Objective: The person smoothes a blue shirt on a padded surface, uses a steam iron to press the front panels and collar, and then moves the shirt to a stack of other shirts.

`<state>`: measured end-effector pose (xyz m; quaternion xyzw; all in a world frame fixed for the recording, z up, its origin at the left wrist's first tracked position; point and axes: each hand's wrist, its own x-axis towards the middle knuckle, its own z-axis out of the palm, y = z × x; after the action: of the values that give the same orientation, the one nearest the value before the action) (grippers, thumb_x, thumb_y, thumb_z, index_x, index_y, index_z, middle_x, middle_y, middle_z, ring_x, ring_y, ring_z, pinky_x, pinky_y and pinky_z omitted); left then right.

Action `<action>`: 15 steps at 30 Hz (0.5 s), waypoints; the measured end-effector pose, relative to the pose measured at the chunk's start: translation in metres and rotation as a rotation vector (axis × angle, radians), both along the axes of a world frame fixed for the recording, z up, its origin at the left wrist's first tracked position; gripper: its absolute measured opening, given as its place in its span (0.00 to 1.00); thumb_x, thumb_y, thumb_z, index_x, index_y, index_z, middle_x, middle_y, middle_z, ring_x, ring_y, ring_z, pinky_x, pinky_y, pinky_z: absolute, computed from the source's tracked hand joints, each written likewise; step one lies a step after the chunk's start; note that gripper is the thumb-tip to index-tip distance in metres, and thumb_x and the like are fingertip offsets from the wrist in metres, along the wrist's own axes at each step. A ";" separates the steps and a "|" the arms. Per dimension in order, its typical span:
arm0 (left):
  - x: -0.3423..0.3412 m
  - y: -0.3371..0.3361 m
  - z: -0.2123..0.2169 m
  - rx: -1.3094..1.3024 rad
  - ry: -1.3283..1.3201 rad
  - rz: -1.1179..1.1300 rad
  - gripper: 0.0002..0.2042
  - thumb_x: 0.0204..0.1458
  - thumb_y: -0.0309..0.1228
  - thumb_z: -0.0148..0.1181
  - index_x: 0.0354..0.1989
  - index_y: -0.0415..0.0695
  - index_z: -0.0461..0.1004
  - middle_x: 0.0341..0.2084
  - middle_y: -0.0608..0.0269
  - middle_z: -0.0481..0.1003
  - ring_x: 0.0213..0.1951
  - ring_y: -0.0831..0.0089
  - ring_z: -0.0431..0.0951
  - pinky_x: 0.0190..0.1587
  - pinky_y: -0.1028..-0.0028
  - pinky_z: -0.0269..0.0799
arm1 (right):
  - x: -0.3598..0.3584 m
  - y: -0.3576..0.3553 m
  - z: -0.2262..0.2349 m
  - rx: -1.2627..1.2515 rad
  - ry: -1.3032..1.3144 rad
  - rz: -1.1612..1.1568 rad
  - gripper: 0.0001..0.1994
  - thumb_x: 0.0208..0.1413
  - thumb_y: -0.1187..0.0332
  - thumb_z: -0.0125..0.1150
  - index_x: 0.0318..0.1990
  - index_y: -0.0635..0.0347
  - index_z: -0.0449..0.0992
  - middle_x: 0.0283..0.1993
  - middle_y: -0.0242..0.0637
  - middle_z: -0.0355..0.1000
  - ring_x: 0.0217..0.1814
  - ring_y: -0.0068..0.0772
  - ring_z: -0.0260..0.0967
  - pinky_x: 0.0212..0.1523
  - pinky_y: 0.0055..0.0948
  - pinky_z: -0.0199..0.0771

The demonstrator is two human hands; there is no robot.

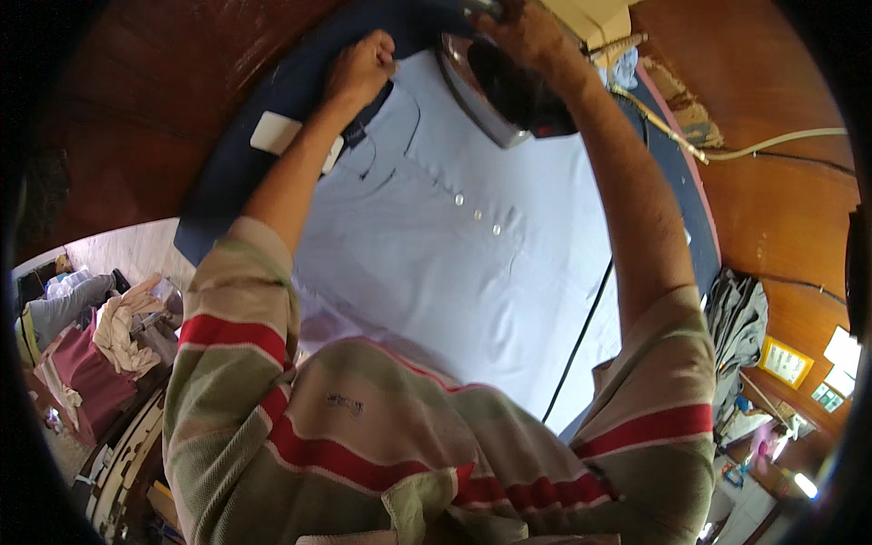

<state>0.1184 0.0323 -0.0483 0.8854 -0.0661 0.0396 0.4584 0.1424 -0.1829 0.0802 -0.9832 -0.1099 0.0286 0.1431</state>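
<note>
A light blue button-up shirt [436, 245] lies spread on a dark blue padded board [232, 186]. Its dark inner collar and label show near my left forearm. My left hand [361, 68] is closed at the shirt's far left edge, with the fingertips pinching the cloth there. At the far right of the shirt rests a clothes iron [490, 91], dark on top with a shiny metal rim. My right hand [527, 36] is closed over its upper part; the picture's top edge and the hand partly hide the handle.
A white card [275, 133] lies left of the collar. A black cord [581, 336] crosses the shirt's right side. A pale cable [772, 141] runs off to the right. Piled clothes [100, 354] sit at the left; dark garments [734, 318] hang at the right.
</note>
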 end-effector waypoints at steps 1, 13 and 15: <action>0.003 0.001 -0.001 0.001 -0.014 -0.017 0.11 0.44 0.23 0.63 0.35 0.42 0.69 0.25 0.64 0.73 0.30 0.75 0.73 0.37 0.77 0.70 | -0.008 0.001 0.011 0.049 0.062 -0.038 0.20 0.49 0.53 0.56 0.36 0.64 0.75 0.32 0.54 0.73 0.35 0.49 0.73 0.35 0.40 0.70; -0.029 -0.027 0.029 0.322 -0.398 -0.019 0.17 0.49 0.35 0.58 0.48 0.47 0.70 0.42 0.59 0.74 0.40 0.64 0.76 0.44 0.67 0.69 | -0.136 -0.059 0.036 0.056 0.172 0.029 0.23 0.47 0.51 0.62 0.43 0.61 0.74 0.31 0.48 0.75 0.34 0.44 0.75 0.37 0.34 0.73; -0.063 -0.053 0.030 0.331 -0.421 -0.152 0.17 0.50 0.35 0.57 0.49 0.48 0.70 0.47 0.63 0.72 0.47 0.67 0.73 0.51 0.66 0.63 | -0.160 -0.062 0.040 0.046 0.215 0.026 0.21 0.46 0.53 0.63 0.40 0.60 0.74 0.30 0.47 0.75 0.33 0.43 0.76 0.36 0.33 0.74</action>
<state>0.0558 -0.0206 -0.0187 0.9131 -0.2316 0.1770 0.2852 -0.0173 -0.2453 0.1205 -0.9694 -0.1074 0.1331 0.1763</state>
